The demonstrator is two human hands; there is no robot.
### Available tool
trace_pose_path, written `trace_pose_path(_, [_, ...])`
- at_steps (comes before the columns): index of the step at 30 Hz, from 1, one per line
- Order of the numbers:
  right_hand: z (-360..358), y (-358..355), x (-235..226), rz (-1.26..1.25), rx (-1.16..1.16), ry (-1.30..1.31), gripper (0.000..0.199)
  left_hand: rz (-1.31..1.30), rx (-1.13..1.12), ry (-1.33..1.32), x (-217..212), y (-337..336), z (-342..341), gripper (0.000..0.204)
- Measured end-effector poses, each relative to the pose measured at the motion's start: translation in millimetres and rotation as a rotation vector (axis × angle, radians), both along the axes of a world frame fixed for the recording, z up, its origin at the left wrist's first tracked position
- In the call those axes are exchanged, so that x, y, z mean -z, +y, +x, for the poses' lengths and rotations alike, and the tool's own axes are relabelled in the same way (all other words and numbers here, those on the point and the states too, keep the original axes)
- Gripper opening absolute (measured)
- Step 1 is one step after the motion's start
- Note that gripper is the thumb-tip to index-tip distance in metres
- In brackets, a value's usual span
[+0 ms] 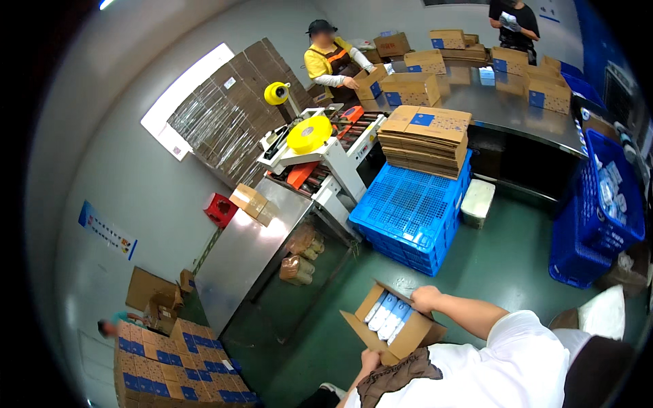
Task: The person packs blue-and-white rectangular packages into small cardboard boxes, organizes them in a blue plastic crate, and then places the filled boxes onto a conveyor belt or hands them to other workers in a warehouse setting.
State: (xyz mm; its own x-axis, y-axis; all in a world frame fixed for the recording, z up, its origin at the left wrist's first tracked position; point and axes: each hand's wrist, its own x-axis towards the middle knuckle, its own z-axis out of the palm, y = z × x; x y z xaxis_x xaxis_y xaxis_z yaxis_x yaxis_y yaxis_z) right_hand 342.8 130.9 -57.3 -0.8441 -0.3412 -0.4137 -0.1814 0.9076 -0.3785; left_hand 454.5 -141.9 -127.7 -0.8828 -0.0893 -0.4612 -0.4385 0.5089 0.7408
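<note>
An open cardboard box (pixel 411 336) is held in front of me, tilted, with its flaps spread. Inside it several white-and-blue packets (pixel 389 316) lie side by side. My right hand (pixel 426 299) is closed on the box's far right edge. At the near left end, my left hand (pixel 371 360) grips the box by its side; some of its fingers are hidden. A brown cloth (pixel 398 377) lies against my white shirt, just below the box.
Ahead stands a blue crate stack (pixel 408 211) bearing flattened cartons (pixel 425 139). A metal table (pixel 248 262) with a closed carton (pixel 252 202) adjoins the taping machine (pixel 320 146). Filled cartons (pixel 173 364) are stacked at lower left. Blue baskets (pixel 592 224) stand right. Co-workers work beyond.
</note>
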Motion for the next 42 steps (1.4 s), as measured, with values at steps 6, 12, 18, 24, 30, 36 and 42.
trace_pose_path(6, [-92,36,-8,-0.003,0.203,0.102,0.026,0.127,-0.042,0.062,58,22,-141,0.021])
trace_pose_path(12, [-183,118,6,0.013,0.484,0.211,0.029,0.092,0.142,0.005,11,114,-304,0.024])
trace_pose_path(18, [-269,183,37,-0.157,0.735,0.298,0.029,-0.221,0.435,0.177,-8,197,-477,0.024])
trace_pose_path(24, [-296,208,95,-0.807,0.541,-0.494,0.012,-0.487,0.615,0.207,18,277,-578,0.032])
trace_pose_path(30, [-421,282,110,-0.188,0.000,0.340,0.018,-0.558,0.036,0.308,48,306,-573,0.029])
trace_pose_path(36, [-530,290,121,0.286,-0.252,-0.103,0.022,-0.510,-0.554,-0.225,76,341,-523,0.088])
trace_pose_path(42, [-553,326,126,0.259,-0.289,-0.036,0.016,-0.341,-0.362,-0.640,74,389,-526,0.121])
